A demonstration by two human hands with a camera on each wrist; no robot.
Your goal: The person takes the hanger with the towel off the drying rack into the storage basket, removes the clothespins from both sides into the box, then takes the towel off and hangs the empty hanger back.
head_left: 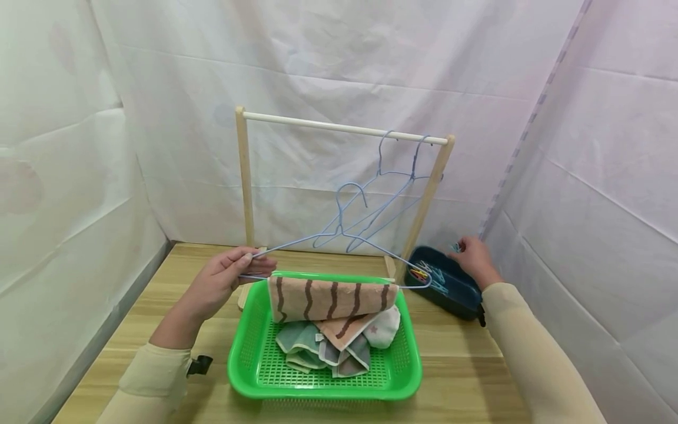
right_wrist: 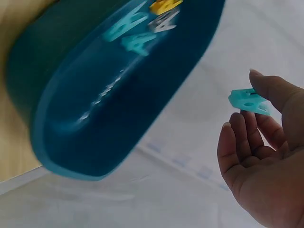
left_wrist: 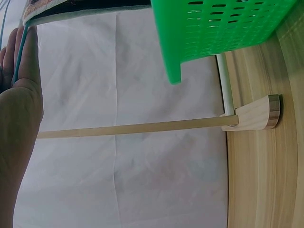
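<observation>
My left hand grips the left end of a blue wire hanger, thumb on top. Over the hanger's lower bar hangs a peach towel with brown wavy stripes, above a green basket. In the right wrist view, my right hand pinches a turquoise clothespin between thumb and fingers. That hand is just above the rim of a dark blue bin, where several clothespins lie, turquoise, yellow and grey.
Behind the basket stands a wooden rack with a white rail; two more blue hangers hang at its right end. Folded cloths in green, grey and white lie in the basket. White sheets enclose the wooden table.
</observation>
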